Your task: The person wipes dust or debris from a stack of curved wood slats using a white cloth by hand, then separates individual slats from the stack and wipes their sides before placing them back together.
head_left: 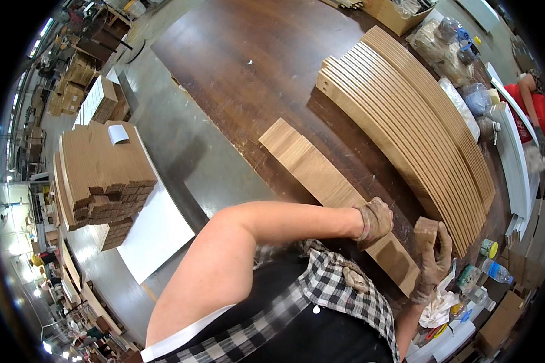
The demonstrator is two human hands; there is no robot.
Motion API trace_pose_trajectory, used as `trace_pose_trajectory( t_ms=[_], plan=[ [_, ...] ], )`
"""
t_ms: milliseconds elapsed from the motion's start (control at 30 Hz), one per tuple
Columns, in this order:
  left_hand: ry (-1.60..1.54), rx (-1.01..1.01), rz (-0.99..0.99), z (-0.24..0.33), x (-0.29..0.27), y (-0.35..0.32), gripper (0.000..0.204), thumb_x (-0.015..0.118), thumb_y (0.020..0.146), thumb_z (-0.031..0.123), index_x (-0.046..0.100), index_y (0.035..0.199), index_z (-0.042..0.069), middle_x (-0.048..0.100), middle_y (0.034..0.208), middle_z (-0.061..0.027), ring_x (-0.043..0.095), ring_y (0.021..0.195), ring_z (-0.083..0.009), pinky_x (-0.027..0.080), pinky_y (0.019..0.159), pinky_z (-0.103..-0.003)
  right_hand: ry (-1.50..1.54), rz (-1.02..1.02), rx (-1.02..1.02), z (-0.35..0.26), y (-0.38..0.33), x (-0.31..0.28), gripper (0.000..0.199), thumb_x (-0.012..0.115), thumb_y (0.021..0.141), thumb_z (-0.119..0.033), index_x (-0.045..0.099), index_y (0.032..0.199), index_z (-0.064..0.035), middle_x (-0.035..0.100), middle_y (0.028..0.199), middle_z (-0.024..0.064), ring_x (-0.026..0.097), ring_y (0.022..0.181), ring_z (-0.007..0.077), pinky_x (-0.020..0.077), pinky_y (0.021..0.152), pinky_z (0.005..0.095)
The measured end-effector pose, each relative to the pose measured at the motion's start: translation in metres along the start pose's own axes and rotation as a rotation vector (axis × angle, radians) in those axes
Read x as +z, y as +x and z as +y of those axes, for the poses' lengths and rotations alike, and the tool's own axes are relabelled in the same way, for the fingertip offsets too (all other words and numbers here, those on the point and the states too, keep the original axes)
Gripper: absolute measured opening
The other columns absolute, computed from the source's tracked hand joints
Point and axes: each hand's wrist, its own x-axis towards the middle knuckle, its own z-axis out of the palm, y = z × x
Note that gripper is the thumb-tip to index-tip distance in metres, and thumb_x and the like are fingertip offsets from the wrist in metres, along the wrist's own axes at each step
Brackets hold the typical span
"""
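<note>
A long wooden board (339, 196) lies slantwise on the dark workbench (236, 72), its near end close to my body. My left hand (375, 221), in a soiled glove, presses flat on the board near that end, fingers curled over its edge. My right hand (433, 263), also gloved, grips a small brown block (424, 233) just beside the board's right edge.

To the right of the board, well apart at its far end and nearer by my hands, a row of curved wooden slats (406, 115) stands on edge. To the left and beyond the board the benchtop is bare, dark wood out to its rim.

Past my right hand, at the bench corner, lie crumpled white rags (437, 308), a small green-lidded jar (488, 248) and a clear plastic bottle (496, 270). Clear plastic bags (460, 100) line the far side of the slats. On the floor to the left sits a stack of flat cardboard pieces (103, 169) with a curled white paper (118, 134) on top.
</note>
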Motion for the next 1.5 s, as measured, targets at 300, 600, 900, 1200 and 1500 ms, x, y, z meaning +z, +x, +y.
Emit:
trace_pose_trajectory(
  t_ms=[300,600,900,1200,1500],
  plan=[
    [-0.394,-0.048,0.754,-0.005,0.063,-0.097,0.019,0.065,0.085,0.025,0.069,0.093,0.008,0.064,0.113,-0.0136,0.057,0.113,-0.0323,0.048,0.092,-0.045,-0.243,-0.047,-0.339,-0.031,0.034,0.111,0.060,0.081,0.080,-0.003,0.058,0.135,0.0029,0.060,0.115,0.0116,0.059,0.104,0.0249,0.0476,0.093,0.0337],
    [-0.302,0.012,0.506,-0.068,0.132,-0.205,0.019,0.062,0.087,0.025,0.070,0.073,0.013,0.063,0.071,-0.0083,0.063,0.074,-0.0293,0.049,0.066,-0.043,-0.342,-0.135,-0.437,-0.070,0.015,0.232,0.055,0.077,0.077,-0.004,0.060,0.129,-0.0035,0.062,0.109,0.0152,0.060,0.096,0.0342,0.0507,0.080,0.0417],
    [-0.354,0.226,0.328,-0.123,0.127,-0.257,0.015,0.061,0.088,0.031,0.070,0.082,0.021,0.066,0.077,-0.0033,0.065,0.081,-0.0265,0.051,0.072,-0.043,-0.583,0.053,-0.303,-0.065,-0.029,0.287,0.052,0.073,0.080,-0.006,0.061,0.130,-0.0034,0.064,0.112,0.0115,0.058,0.094,0.0307,0.0480,0.084,0.0410],
    [-0.343,0.311,0.326,-0.136,0.129,-0.270,0.016,0.061,0.088,0.031,0.073,0.090,0.021,0.067,0.079,-0.0032,0.065,0.084,-0.0259,0.050,0.072,-0.041,-0.674,0.122,-0.323,-0.084,-0.005,0.339,0.057,0.074,0.082,-0.012,0.058,0.136,-0.0038,0.064,0.111,0.0100,0.057,0.093,0.0260,0.0471,0.080,0.0402],
    [-0.349,0.213,0.446,-0.139,0.104,-0.274,0.016,0.072,0.083,0.027,0.076,0.096,0.019,0.067,0.077,-0.0042,0.064,0.081,-0.0246,0.047,0.074,-0.040,-0.772,0.319,-0.314,-0.076,-0.035,0.308,0.051,0.070,0.088,-0.013,0.057,0.137,-0.0084,0.062,0.105,0.0084,0.055,0.097,0.0254,0.0465,0.082,0.0367]
  ],
)
